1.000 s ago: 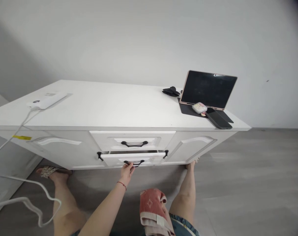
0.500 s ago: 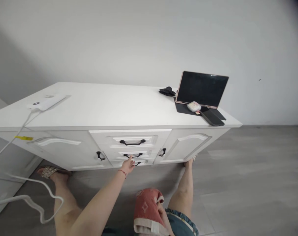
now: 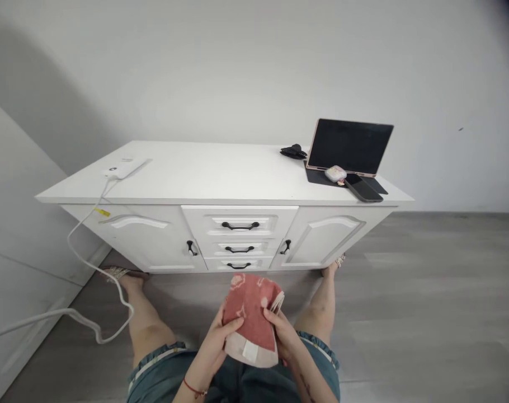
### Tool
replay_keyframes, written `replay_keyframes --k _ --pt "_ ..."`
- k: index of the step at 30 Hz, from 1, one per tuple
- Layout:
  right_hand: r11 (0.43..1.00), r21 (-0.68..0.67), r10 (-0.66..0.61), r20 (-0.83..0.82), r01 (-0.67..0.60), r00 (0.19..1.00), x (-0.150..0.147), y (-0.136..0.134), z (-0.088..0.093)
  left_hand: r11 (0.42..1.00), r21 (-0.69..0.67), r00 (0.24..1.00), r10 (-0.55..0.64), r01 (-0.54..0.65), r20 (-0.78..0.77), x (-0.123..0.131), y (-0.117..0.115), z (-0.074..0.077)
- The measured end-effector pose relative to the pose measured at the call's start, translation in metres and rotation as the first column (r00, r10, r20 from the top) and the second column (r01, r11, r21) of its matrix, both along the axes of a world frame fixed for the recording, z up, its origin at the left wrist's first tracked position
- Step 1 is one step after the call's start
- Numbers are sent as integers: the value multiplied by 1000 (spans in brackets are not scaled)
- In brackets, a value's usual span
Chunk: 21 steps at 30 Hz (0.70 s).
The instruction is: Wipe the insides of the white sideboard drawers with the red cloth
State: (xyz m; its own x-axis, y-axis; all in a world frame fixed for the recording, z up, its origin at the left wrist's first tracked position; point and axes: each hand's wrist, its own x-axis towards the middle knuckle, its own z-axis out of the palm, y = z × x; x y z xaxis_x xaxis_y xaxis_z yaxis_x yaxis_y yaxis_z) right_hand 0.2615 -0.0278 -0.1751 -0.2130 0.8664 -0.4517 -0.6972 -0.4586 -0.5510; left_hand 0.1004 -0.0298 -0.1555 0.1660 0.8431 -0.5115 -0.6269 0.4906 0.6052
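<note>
A folded red towel (image 3: 254, 313) with pale patterns, a cream border and a white tag is held up between both hands above my lap. My left hand (image 3: 218, 336) grips its left edge, thumb on top and fingers beneath. On the other edge, my right hand (image 3: 282, 330) pinches the layers with the thumb over the front; its other fingers are hidden behind the cloth. Just beyond the towel are the white cabinet's three closed drawers with black handles, the top drawer (image 3: 241, 216) being the largest in view.
On the white cabinet top (image 3: 204, 173) stand a tablet (image 3: 350, 146) on its dark cover, an earbud case (image 3: 335, 173), a phone (image 3: 363, 188) and a black hair claw (image 3: 293, 151). A white power bank (image 3: 123, 168) trails a white cable (image 3: 80, 252) down to the left.
My left hand has left the drawer handles and come back to the towel. The towel has risen and both hands now hold it. The view has shifted slightly left.
</note>
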Motion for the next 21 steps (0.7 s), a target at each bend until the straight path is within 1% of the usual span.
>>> replay_keyframes --k 2,5,9,11,13,15,16,18,19,21 --pt "1000 1 -8 17 8 1000 -5 -1 4 998 20 997 59 -58 -50 1 2 10" --pt "1000 7 -10 15 10 1000 -7 -9 5 995 79 992 76 -68 -96 -1 2 15" --pt "999 -27 -30 -30 30 999 -7 -23 1 978 210 988 22 11 -155 -7 1 11" --pt "997 -65 -48 -41 45 998 -7 -28 -1 957 278 979 -25 82 -202 -12 3 7" --pt "993 -103 -63 -69 56 996 -6 -31 -3 929 333 961 -72 162 -268 -17 11 3" --pt "989 -132 -75 -116 60 990 -5 -32 -6 912 353 932 -76 209 -355 -20 25 -1" --pt "988 -146 -75 -133 55 988 -4 -33 -7 914 353 920 -54 202 -387 -21 34 -2" --pt "984 -175 -67 -146 41 987 -2 -35 -9 930 340 914 12 139 -406 -20 57 -1" --pt "982 -187 -63 -146 35 987 0 -36 -11 941 327 922 44 91 -386 -19 70 1" --pt "979 -205 -47 -156 14 987 3 -37 -14 957 288 950 109 -21 -294 -15 97 10"
